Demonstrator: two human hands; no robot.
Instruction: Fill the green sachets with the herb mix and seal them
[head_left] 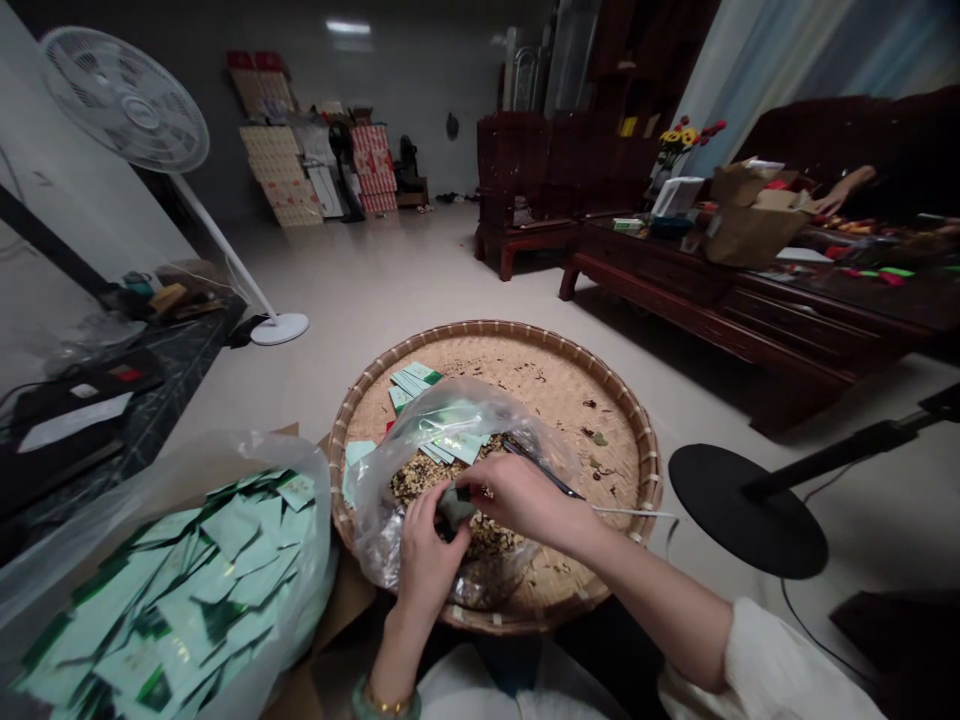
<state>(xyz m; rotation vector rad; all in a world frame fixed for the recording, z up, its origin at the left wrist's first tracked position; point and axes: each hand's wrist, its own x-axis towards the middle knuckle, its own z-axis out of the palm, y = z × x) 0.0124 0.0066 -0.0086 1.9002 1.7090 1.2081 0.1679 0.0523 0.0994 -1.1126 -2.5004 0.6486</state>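
Observation:
A wide round woven bamboo tray [646, 440] lies before me with an open clear plastic bag [375, 500] on it. Loose dried, tea-like bits [420, 478] fill the bag, and several pale green packets [459, 445] rest by its far side. My left hand [431, 545] is closed around a small green packet [454, 508], held upright over the bag. At the packet's top is my right hand [517, 490], its fingers pinched together; what they hold is hidden. A thin dark stick-like tool [546, 470] shows just beyond the right hand.
At left stands a large plastic bag [322, 520] full of green packets. Behind it are a dark marble ledge [202, 350] and a white floor fan [279, 328]. A round black stand base [742, 510] is at right. Another person's hand [844, 190] reaches over the wooden table [675, 270].

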